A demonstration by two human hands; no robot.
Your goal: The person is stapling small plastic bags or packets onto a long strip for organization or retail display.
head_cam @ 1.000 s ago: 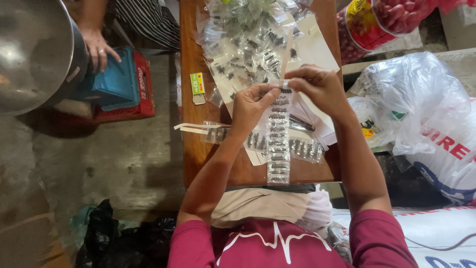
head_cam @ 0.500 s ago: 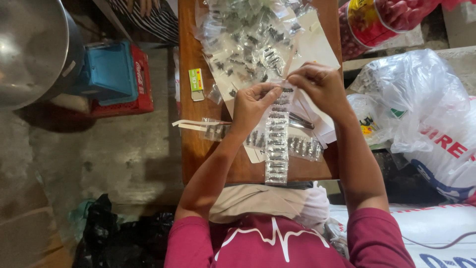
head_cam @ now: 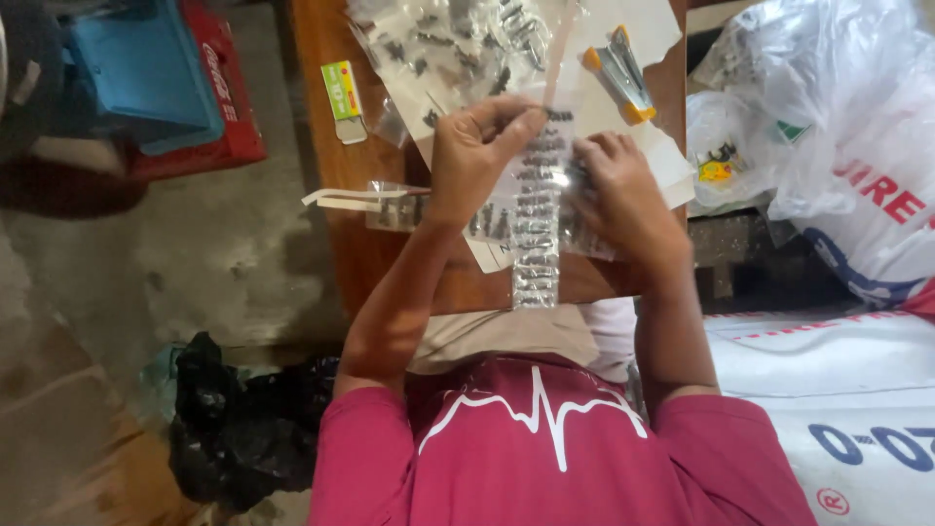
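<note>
Concrete floor [head_cam: 195, 263] lay bare to the left of a narrow wooden desk [head_cam: 331, 166], with a blue crate [head_cam: 136, 68] on a red one and a black bag [head_cam: 234, 419] slumped near the person's knee. Across the desk spread a heap of small clear packets [head_cam: 438, 44] holding dark bits, and an orange-and-grey stapler [head_cam: 618, 78] rested on white paper beyond the hands. A small green-and-yellow box [head_cam: 341, 93] sat near the desk's left edge. The left hand [head_cam: 477, 156] had its grip closed on the top of a long strip of joined clear packets [head_cam: 536, 234], thumb and fingers pinching it. The right hand [head_cam: 623, 200] lay curled against the strip's right side; whether its grip closed on the strip could not be told. That strip hung from the hands down to the desk's near edge. White plastic sacks [head_cam: 838, 146] crowded the right.
</note>
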